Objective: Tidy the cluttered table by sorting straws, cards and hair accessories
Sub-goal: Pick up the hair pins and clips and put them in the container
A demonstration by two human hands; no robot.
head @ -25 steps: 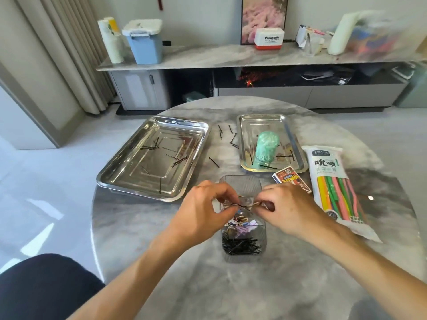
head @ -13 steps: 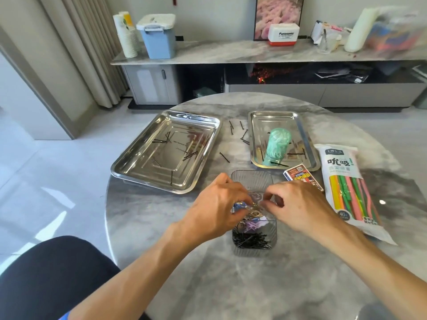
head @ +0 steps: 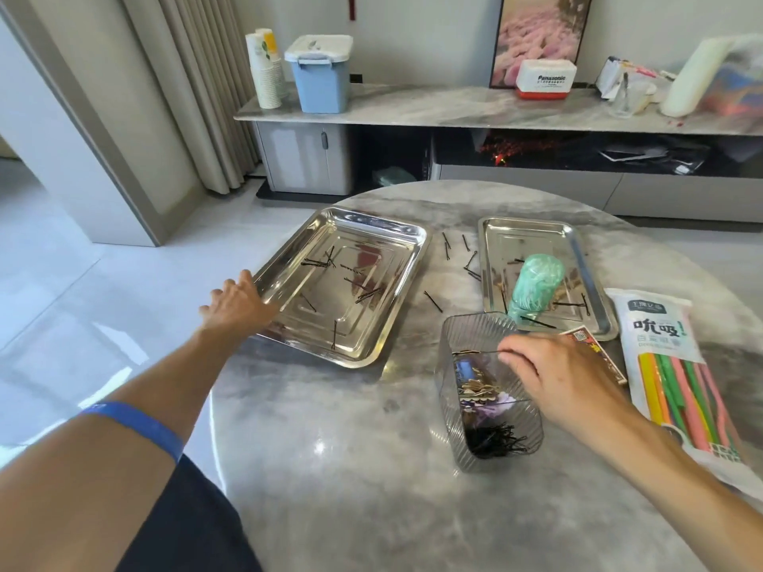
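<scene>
We see grey marbled table (head: 351, 468), shiny silver trays (head: 406, 237), black hairpins (head: 495, 441), mint-green bundle (head: 534, 278), pink/green/orange straws (head: 681, 402) on right, blue wristband (head: 136, 425) near left.

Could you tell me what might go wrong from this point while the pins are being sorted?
The left hand rests on the edge of the large tray, which sits at the table rim; a push could tip it and spill its pins. The right hand pinches a thin pin over the clear bin; it might slip and miss. Loose pins between the trays are easy to overlook or sweep off.
</scene>
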